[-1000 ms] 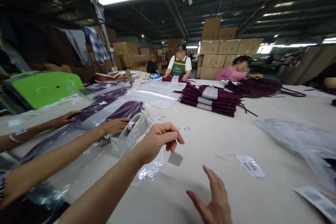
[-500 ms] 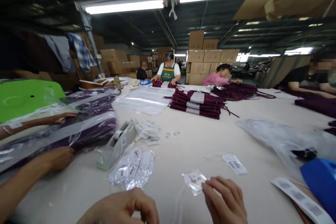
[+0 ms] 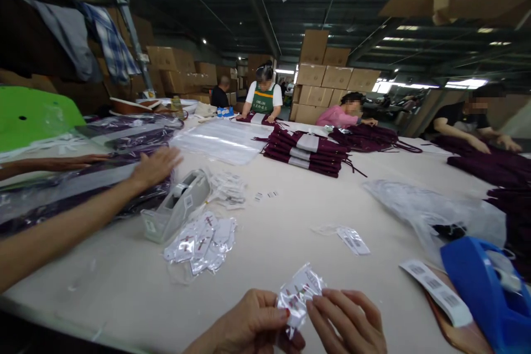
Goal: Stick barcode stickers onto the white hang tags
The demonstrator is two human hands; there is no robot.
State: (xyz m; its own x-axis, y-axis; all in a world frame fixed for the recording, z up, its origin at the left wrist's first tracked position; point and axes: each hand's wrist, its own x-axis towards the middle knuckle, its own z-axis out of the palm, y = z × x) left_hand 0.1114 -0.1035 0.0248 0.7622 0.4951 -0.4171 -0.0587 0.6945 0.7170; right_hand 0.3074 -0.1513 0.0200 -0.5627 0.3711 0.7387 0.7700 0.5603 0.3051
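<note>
Low in the view, my left hand [image 3: 249, 321] pinches a hang tag in a clear plastic sleeve [image 3: 302, 289] between thumb and fingers. The sleeve is shiny, with print and a small picture showing through. My right hand [image 3: 350, 318] is closed on its right edge, fingers together. Left of my hands lies a heap of similar sleeved tags [image 3: 201, 243], with a pile of small white tags [image 3: 228, 189] behind it. A single barcoded tag with a string [image 3: 352, 240] rests to the right.
A grey tape dispenser [image 3: 178, 204] stands left; a blue tape dispenser [image 3: 483, 282] and barcode label strip [image 3: 435, 290] lie right. A co-worker's hand [image 3: 155, 168] is over bagged purple garments [image 3: 95, 191]. Folded purple garments [image 3: 307, 152] are stacked mid-table. Clear plastic bags [image 3: 431, 213] lie right.
My left hand has moved right and taken hold of the sleeved tag beside my right hand. The co-worker's hand at the left has lifted and reached forward. The view has tilted down.
</note>
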